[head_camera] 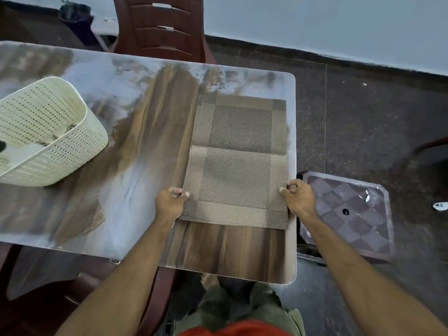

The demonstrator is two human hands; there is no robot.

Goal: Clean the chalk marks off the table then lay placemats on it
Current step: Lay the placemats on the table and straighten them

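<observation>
Placemat (236, 163) flat on table (150, 122), right end, pinched at near corners by left hand (171, 203) and right hand (299, 196). Basket (46, 132) far left. No legible writing.

A pale wall (315, 25) runs along the far side above dark speckled floor (363, 112); a maroon chair (160, 27) stands far, a checkered stool (351, 214) near right.

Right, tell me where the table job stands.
Done: one brown woven placemat already lies at the right end of the table. In hand: the left hand and right hand pinch its near side edges, placing it. Left: pale smears, chalk or wipe residue, still cover the middle and left of the tabletop around the cream basket; no other placemat is laid.
</observation>
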